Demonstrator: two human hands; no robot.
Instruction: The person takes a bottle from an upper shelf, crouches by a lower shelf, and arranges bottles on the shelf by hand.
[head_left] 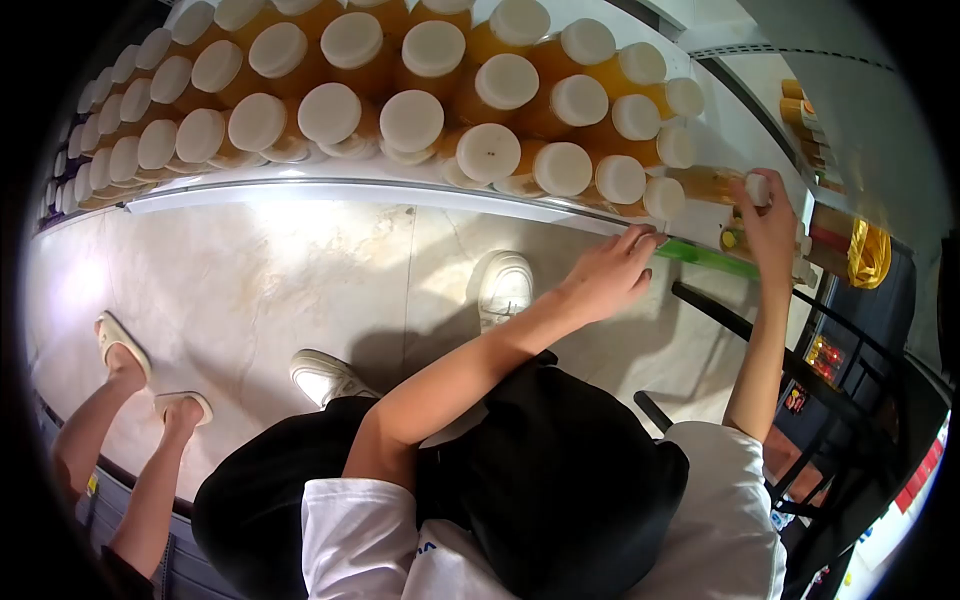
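Note:
My right hand is closed around the white cap of a bottle of orange-brown drink at the right end of the shelf. The fingers pinch the cap, and the bottle's body extends to the left of them. My left hand rests its bent fingertips on the shelf's front edge, beside a green strip; its thumb is apart and it holds nothing. Just beyond it stand rows of similar white-capped bottles, several deep. Another bottle with a yellow-green label lies partly hidden below my right hand.
A white shelf edge runs across the view. A black metal stand is close by my right arm. A yellow bag sits at the right. Another person's sandalled feet are on the tiled floor at left.

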